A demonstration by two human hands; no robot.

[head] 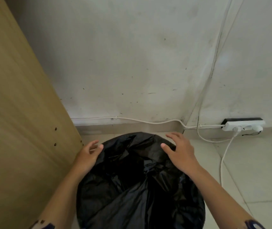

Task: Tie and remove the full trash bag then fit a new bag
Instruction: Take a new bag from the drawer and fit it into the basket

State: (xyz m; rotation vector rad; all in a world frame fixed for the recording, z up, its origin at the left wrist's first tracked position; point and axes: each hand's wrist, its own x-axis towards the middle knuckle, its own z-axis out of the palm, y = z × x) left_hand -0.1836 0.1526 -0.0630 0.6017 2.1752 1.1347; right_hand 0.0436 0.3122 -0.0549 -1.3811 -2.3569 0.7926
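Reaching with loose, empty fingers, the left hand [89,154] and right hand [178,152] are flanking the bag [138,182] in the bin; gathering its rim for tying appears next.

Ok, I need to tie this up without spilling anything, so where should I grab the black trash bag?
Probably the folded-over edge of the black trash bag at the bin's mouth, from both sides: the left hand and right hand already flank it, open. Gather that loose plastic toward the middle.

Glossy crinkled black plastic bag [140,187]; matt scuffed wall [132,55].
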